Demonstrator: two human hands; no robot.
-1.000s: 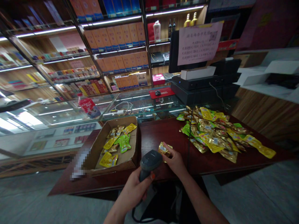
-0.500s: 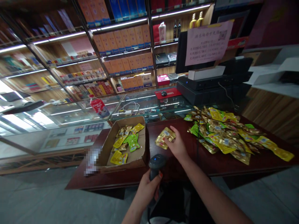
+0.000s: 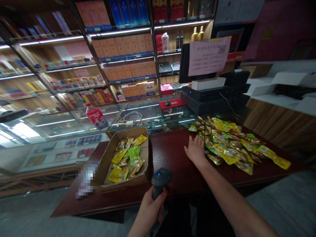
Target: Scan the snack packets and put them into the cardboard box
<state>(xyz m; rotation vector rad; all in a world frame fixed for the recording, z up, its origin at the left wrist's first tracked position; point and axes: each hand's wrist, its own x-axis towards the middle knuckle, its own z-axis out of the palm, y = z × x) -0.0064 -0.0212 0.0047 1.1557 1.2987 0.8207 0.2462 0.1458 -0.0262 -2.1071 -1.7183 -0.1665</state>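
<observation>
A dark barcode scanner with a small blue light is upright in my left hand, whose fingers wrap round its handle. My right hand lies palm down with fingers stretched toward the left edge of a heap of snack packets in gold, yellow and green. Its fingertips are close to the heap; whether they touch a packet I cannot tell. Left of the scanner stands an open cardboard box, holding several packets, among them a green packet and a gold packet near its right side.
All this stands on a dark red table. Behind it is a glass counter with a red-labelled bottle, a white cable and a mouse. A monitor and cash drawer stand at the back right.
The gold packet has left my right hand and a gold packet now lies in the box's right part. My right hand has moved to the heap. My left hand still holds the scanner.
</observation>
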